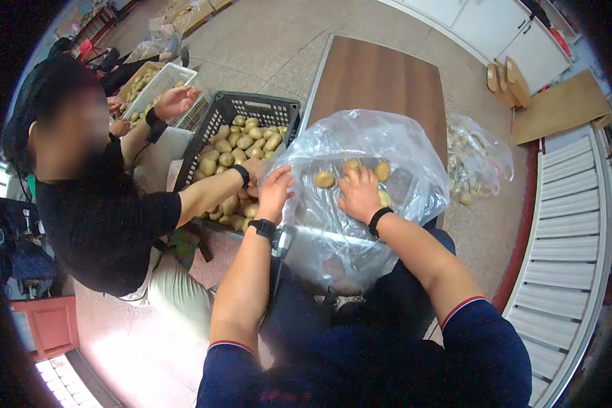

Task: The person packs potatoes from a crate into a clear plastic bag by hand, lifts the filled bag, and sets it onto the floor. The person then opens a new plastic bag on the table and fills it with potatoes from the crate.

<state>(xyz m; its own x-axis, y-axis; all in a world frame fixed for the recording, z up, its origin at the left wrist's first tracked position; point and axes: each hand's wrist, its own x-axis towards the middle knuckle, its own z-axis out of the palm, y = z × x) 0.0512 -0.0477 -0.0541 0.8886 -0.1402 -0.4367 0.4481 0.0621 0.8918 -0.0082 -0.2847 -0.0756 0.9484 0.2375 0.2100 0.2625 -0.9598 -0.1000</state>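
A large clear plastic bag (415, 153) lies spread over my lap and the table end, its mouth towards me. Several potatoes sit in it, among them one potato (324, 179) left of my right hand and another (382, 171) to the right. My right hand (360, 196) is inside the mouth, palm down, fingers spread and touching a potato (351, 164) at their tips. At the bag's left rim, my left hand (274, 196) has its fingers bent over the plastic, gripping the edge.
A black crate (258, 103) full of potatoes stands at left, where a co-worker's hand (253, 170) reaches in. Behind it is a white crate (160, 85). A brown table (381, 75) extends ahead. Another filled clear bag (479, 160) and a radiator (554, 238) are at right.
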